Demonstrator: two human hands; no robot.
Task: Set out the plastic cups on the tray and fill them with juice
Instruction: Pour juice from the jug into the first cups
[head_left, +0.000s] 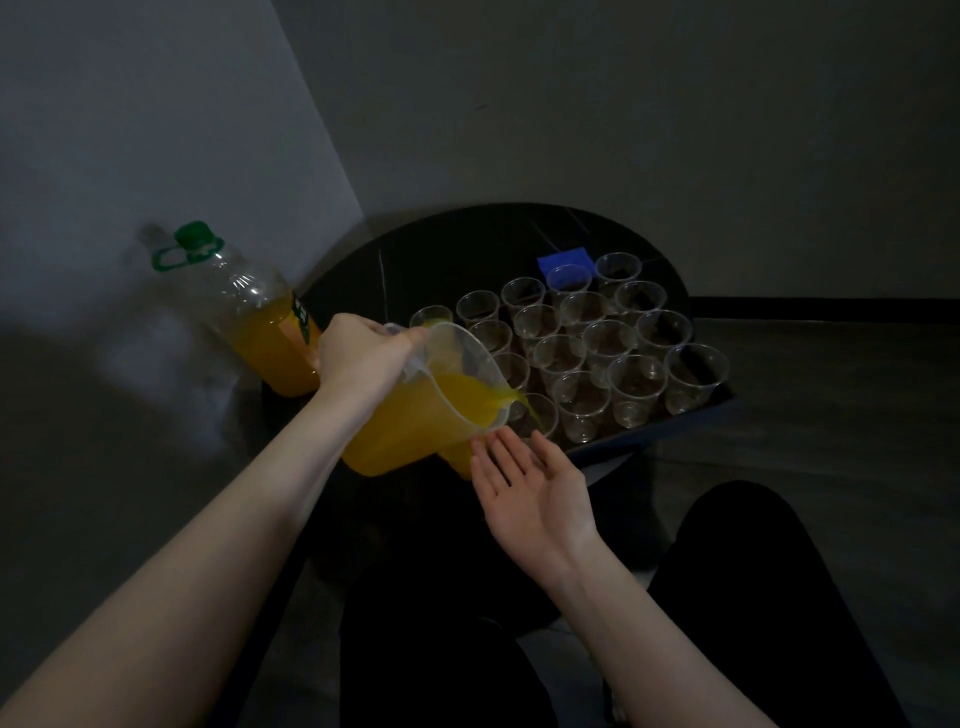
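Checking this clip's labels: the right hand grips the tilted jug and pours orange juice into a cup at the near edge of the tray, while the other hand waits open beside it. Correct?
Not quite: the head view shows the left hand gripping the tilted jug; the right hand is the open one. The rest stands: juice runs into a near cup on the tray.

Cups (597, 343) on tray (722, 400), bottle (260, 317) left.

We see orange juice (415, 415) in a clear jug (457, 364), clear cups (636, 382) at two o'clock from it, a green-capped bottle (249, 312) at ten, a blue cloth (566, 260) beyond, on a black table (441, 260).
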